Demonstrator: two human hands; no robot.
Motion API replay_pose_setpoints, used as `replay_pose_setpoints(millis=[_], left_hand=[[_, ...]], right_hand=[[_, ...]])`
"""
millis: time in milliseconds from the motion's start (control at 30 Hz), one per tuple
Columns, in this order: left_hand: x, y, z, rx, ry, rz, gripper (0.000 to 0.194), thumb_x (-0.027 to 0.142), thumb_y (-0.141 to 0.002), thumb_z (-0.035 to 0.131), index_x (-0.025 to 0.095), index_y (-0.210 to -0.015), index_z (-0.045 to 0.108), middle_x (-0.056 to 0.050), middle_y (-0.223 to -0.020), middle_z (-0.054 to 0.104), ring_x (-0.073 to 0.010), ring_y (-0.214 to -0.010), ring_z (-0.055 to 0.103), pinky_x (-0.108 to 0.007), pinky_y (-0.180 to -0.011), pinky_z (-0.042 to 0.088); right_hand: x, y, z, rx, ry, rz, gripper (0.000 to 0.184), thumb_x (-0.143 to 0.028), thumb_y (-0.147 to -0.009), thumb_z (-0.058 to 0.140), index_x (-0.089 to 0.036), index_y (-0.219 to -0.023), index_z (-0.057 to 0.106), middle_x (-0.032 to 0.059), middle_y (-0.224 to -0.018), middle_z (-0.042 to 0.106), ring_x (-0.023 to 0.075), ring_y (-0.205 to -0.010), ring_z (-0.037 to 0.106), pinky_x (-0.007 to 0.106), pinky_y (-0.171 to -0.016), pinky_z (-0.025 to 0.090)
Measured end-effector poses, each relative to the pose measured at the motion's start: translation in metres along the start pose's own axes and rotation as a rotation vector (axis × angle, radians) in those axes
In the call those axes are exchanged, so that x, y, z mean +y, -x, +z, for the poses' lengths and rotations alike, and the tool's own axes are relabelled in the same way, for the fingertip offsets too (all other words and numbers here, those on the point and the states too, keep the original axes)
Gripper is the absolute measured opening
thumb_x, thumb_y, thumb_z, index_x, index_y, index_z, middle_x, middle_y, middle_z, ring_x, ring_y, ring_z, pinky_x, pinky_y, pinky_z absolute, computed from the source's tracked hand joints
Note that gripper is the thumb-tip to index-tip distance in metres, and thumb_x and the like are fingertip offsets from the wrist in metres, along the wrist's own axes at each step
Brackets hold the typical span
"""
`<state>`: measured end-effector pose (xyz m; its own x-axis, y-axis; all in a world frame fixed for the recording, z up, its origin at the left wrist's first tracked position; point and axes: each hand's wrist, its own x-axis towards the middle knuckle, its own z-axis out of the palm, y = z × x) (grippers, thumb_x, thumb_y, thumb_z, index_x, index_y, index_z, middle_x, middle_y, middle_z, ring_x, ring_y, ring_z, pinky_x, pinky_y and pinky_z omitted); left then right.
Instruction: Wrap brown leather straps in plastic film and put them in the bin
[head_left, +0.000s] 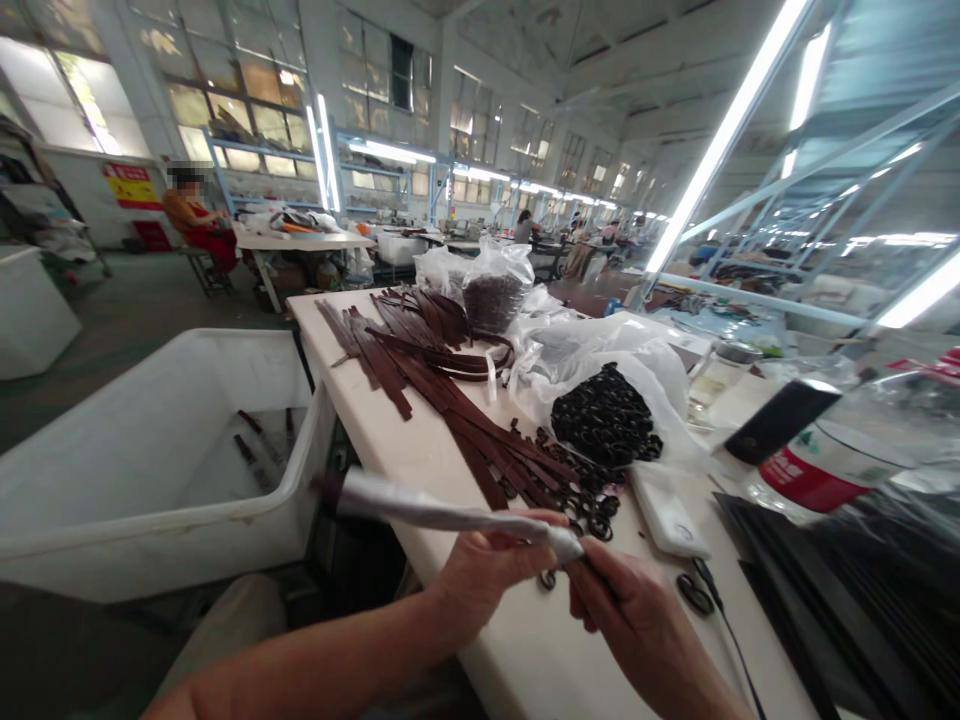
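- Lower centre: the left hand (480, 578) grasps a white-wrapped strip (442, 513), its far end blurred toward the left.
- Just right of it, the right hand (626, 600) pinches the strip's other end.
- Mid-frame: brown strips (480, 432) and black rings (607, 415) lie on the table (431, 480).

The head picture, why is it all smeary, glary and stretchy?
Head view: the long white-wrapped strip smears at its free end, probably from motion; head view, upper right: the longest white tube light glares; head view, right edge: the clear plastic container with a red label looks stretched.
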<state>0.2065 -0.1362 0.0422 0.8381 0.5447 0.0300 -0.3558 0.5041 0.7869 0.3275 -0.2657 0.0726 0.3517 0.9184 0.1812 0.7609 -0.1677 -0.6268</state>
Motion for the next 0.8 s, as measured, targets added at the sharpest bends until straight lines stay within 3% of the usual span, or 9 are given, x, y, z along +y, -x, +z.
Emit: replay_pose_setpoints(millis=[100, 200, 300, 500, 667, 800], left_hand=[[0.027, -0.008, -0.009, 0.061, 0.133, 0.208, 0.044, 0.037, -0.067, 0.083, 0.025, -0.109, 0.074, -0.007, -0.121, 0.069, -0.0205, -0.095, 0.066, -0.032, -0.085, 0.05], [0.048, -0.017, -0.018, 0.191, 0.222, 0.309, 0.033, 0.04, -0.071, 0.081, 0.021, -0.098, 0.076, -0.007, -0.105, 0.075, -0.0187, -0.091, 0.069, -0.03, -0.086, 0.05], [0.042, -0.018, -0.019, 0.208, 0.213, 0.182, 0.031, 0.037, -0.067, 0.084, 0.017, -0.09, 0.077, -0.008, -0.09, 0.077, -0.0174, -0.079, 0.069, -0.029, -0.08, 0.052], [-0.004, -0.002, -0.005, 0.139, 0.157, -0.109, 0.038, 0.037, -0.063, 0.087, 0.014, -0.091, 0.078, -0.012, -0.091, 0.076, -0.014, -0.074, 0.064, -0.024, -0.067, 0.046], [-0.012, -0.004, -0.008, 0.137, 0.095, -0.121, 0.034, 0.037, -0.067, 0.084, 0.014, -0.092, 0.078, -0.01, -0.095, 0.075, -0.0153, -0.079, 0.061, -0.027, -0.075, 0.045], [-0.014, -0.004, -0.012, 0.08, 0.092, -0.134, 0.036, 0.039, -0.078, 0.074, 0.012, -0.101, 0.075, -0.007, -0.078, 0.071, -0.0173, -0.076, 0.061, -0.032, -0.079, 0.045]], right_hand=[[0.003, -0.001, -0.001, -0.017, 0.044, 0.011, 0.038, -0.041, -0.097, 0.041, -0.021, -0.067, 0.053, -0.0022, -0.055, 0.058, 0.0121, -0.049, 0.054, 0.022, -0.051, 0.037], [0.003, -0.002, 0.0, -0.075, 0.012, 0.056, 0.038, -0.04, -0.098, 0.039, -0.021, -0.067, 0.053, -0.002, -0.055, 0.058, 0.0123, -0.049, 0.055, 0.022, -0.051, 0.037], [0.002, -0.003, 0.004, -0.108, -0.009, 0.081, 0.038, -0.04, -0.097, 0.04, -0.021, -0.068, 0.053, -0.0018, -0.056, 0.059, 0.0125, -0.05, 0.056, 0.023, -0.051, 0.038], [0.005, -0.003, 0.013, -0.129, -0.019, 0.05, 0.035, -0.04, -0.097, 0.04, -0.02, -0.073, 0.057, -0.0012, -0.058, 0.06, 0.0133, -0.052, 0.056, 0.024, -0.054, 0.039], [0.008, -0.007, -0.002, -0.265, -0.051, 0.141, 0.035, -0.041, -0.097, 0.039, -0.02, -0.075, 0.057, -0.0006, -0.062, 0.062, 0.0139, -0.054, 0.058, 0.025, -0.055, 0.042], [0.003, -0.012, -0.017, -0.353, -0.134, 0.151, 0.024, -0.042, -0.092, 0.05, -0.02, -0.093, 0.061, 0.0021, -0.081, 0.069, 0.0168, -0.07, 0.064, 0.026, -0.065, 0.047]])
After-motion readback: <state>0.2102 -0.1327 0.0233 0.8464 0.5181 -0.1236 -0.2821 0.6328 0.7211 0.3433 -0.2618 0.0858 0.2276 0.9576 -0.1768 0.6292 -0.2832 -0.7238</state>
